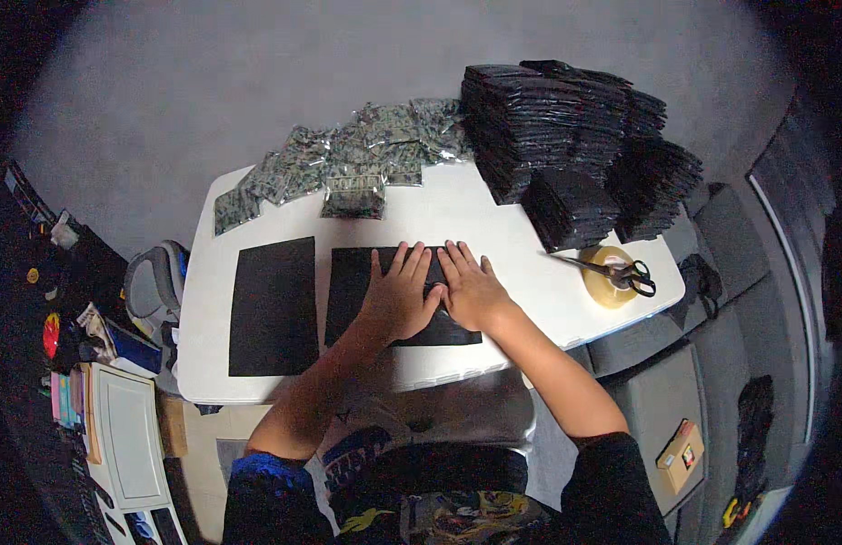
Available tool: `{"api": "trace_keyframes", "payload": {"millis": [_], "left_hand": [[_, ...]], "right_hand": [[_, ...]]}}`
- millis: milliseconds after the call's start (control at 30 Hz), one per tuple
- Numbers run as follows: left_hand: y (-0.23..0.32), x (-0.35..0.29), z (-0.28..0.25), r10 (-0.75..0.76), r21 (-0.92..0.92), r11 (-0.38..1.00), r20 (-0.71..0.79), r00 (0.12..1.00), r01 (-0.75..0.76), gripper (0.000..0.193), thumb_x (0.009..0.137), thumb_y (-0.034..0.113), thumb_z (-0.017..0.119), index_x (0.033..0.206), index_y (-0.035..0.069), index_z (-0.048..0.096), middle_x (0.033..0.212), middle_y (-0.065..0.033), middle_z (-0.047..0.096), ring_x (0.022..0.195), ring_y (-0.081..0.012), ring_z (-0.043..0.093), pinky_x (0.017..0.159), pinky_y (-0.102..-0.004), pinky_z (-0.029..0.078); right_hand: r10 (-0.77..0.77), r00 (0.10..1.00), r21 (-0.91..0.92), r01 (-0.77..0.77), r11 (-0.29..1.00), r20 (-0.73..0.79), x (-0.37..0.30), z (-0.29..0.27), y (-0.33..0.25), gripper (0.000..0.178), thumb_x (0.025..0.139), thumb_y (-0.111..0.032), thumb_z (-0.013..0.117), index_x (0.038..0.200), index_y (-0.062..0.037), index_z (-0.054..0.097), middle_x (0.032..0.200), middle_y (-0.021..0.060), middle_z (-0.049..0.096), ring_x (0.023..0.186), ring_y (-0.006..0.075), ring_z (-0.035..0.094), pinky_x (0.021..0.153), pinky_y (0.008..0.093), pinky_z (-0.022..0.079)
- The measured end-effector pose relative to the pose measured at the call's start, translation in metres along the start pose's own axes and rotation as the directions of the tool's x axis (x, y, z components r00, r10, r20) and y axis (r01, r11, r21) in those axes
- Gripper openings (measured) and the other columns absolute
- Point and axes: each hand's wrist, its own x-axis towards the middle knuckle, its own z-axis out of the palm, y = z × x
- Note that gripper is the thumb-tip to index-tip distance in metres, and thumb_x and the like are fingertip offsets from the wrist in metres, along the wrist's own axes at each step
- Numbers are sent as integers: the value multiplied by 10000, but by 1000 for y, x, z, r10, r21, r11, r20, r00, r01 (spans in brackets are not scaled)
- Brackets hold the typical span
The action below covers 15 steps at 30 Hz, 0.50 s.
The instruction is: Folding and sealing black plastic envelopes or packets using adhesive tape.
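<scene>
A flat black sheet point(355, 272), perhaps a plastic bag, lies on the white table point(493, 218) right in front of me. Both hands press down on it, palms low. My left hand point(404, 295) has its fingers stretched toward the far edge. Beside it, my right hand point(470, 291) lies flat with fingers spread, its thumb close to the left thumb. What is under the palms is hidden. To the left, a second flat black rectangle point(274, 307) lies apart from the first.
Camouflage-patterned clear packets point(354, 193) line the far left edge. Tall stacks of shiny black bags point(539, 118) fill the far right. Black-handled scissors point(641, 278) rest on a roll of clear tape point(608, 289). A grey sofa point(657, 400) with a small box point(681, 457) stands at right.
</scene>
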Motion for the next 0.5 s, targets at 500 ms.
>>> {"api": "trace_keyframes", "payload": {"millis": [500], "left_hand": [[-56, -27, -25, -136, -35, 990, 55, 989, 138, 724, 1065, 560, 435, 1555, 28, 412, 1642, -171, 384, 1557, -384, 282, 1183, -780, 135]], "right_hand": [[-1, 1000, 117, 2, 993, -8, -2, -5, 6, 730, 1093, -483, 399, 1642, -32, 235, 1725, 193, 180, 1601, 366, 151, 1283, 570, 165]]}}
